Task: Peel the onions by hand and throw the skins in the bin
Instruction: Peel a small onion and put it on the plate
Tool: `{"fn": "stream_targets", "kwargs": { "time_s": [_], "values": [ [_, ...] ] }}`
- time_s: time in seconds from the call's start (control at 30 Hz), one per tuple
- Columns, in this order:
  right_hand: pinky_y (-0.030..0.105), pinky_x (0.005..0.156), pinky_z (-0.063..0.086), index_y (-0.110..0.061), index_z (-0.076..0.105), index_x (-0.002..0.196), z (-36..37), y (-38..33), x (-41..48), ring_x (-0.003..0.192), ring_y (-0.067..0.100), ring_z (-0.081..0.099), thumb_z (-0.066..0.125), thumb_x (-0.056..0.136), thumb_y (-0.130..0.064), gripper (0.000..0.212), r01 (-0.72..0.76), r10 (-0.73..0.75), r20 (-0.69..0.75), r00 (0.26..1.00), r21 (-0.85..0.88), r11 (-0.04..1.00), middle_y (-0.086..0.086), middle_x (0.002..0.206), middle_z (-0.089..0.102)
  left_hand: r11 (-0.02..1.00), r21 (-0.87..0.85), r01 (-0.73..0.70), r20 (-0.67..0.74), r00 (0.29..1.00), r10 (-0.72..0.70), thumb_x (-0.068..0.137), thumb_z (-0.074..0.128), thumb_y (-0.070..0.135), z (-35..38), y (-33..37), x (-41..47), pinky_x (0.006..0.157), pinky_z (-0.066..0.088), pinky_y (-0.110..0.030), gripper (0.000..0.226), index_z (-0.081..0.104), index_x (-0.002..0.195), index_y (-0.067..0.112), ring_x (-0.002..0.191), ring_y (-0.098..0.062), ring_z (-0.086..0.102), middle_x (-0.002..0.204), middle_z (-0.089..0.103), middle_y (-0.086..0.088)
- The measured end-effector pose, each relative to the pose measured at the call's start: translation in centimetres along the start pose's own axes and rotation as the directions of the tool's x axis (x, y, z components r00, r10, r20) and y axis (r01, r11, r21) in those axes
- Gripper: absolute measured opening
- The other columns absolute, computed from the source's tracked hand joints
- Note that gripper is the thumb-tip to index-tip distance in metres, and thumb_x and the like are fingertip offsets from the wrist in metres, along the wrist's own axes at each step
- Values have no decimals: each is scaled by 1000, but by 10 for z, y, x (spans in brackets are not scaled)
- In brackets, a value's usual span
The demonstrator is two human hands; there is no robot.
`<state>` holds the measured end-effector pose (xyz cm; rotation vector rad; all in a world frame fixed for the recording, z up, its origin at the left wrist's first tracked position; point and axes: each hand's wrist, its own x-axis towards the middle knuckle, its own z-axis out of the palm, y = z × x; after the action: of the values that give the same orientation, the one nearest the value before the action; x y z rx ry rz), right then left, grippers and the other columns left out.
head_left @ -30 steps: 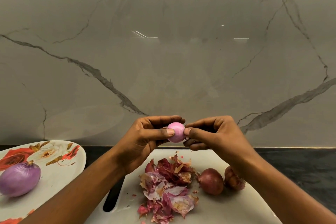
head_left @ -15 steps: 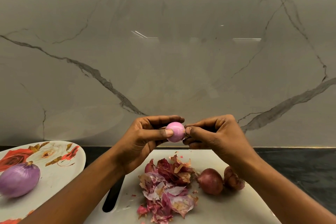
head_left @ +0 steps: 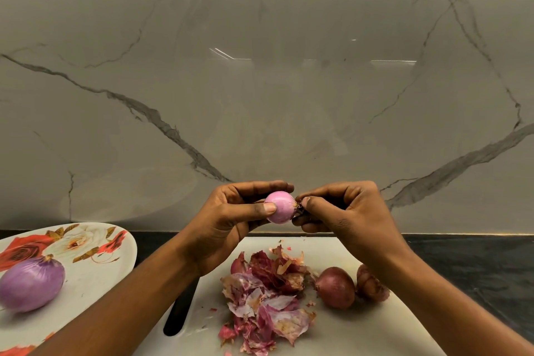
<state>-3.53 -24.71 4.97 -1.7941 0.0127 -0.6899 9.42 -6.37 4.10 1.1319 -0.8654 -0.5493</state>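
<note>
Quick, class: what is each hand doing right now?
Left hand: holds the small peeled onion.
Right hand: pinches the root end of that onion.

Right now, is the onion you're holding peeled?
Nearly: the onion is smooth pink, but the right hand pinches a brown bit at its end.

My left hand (head_left: pixel 228 220) grips the peeled pink onion (head_left: pixel 280 208) above the cutting board (head_left: pixel 375 326), my right hand (head_left: pixel 349 211) pinches its root end, and the skins (head_left: pixel 265 289) lie piled on the board below.
</note>
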Motion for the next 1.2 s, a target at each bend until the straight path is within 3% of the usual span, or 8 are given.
{"fn": "stream_targets", "kwargs": {
  "time_s": [0.13,0.33,0.5,0.63,0.8,0.93,1.2],
  "values": [
    [31,71,66,-10,82,99,0,-1,-1,77,22,80,79,90,-8,10,29,-27,28,999,-64,998,6,83,81,1000,0,-3,6,1000,3,83,72,2,0,-1,0,110,53,-40,43,73,126,3,127,-35,66,133,71,-17],
    [31,67,66,-21,81,89,0,2,-2,70,21,79,75,90,-4,19,110,-115,-29,993,-155,982,3,77,80,999,-28,26,4,1000,-26,86,71,7,5,-3,0,102,58,-36,39,75,125,7,125,-34,68,132,71,-18],
    [30,68,66,-15,79,92,-4,0,2,71,19,79,74,92,-2,14,72,-82,-88,993,-110,991,4,79,80,995,-92,46,-46,998,-50,97,68,16,6,-1,1,90,63,-36,32,74,127,8,114,-35,70,132,70,-18],
    [29,68,65,-12,80,94,-3,-1,2,73,20,80,77,90,-2,11,31,-37,-66,997,-85,996,6,81,81,991,-119,60,-96,993,-72,92,63,19,8,1,1,83,65,-35,35,77,122,7,107,-35,73,129,71,-20],
    [32,69,66,-7,81,99,-2,-2,2,76,25,80,79,90,-11,10,-15,15,-30,999,15,1000,9,84,81,995,-83,61,-59,996,-66,96,71,18,7,-1,1,90,64,-38,32,74,125,6,112,-34,72,129,71,-19],
    [29,71,65,-13,81,103,0,-1,2,79,21,79,81,81,-27,26,3,-3,7,1000,-25,1000,4,87,82,998,-42,55,-63,996,-57,88,68,14,8,-1,-1,91,64,-38,39,73,126,6,118,-35,71,127,73,-17],
    [23,66,62,-17,81,93,0,-1,4,73,18,77,77,79,-25,17,38,-37,-32,999,54,998,4,83,81,996,-63,65,-27,997,-67,94,65,18,12,3,-3,85,65,-33,34,75,124,6,108,-37,73,126,72,-22]
  ]
}}
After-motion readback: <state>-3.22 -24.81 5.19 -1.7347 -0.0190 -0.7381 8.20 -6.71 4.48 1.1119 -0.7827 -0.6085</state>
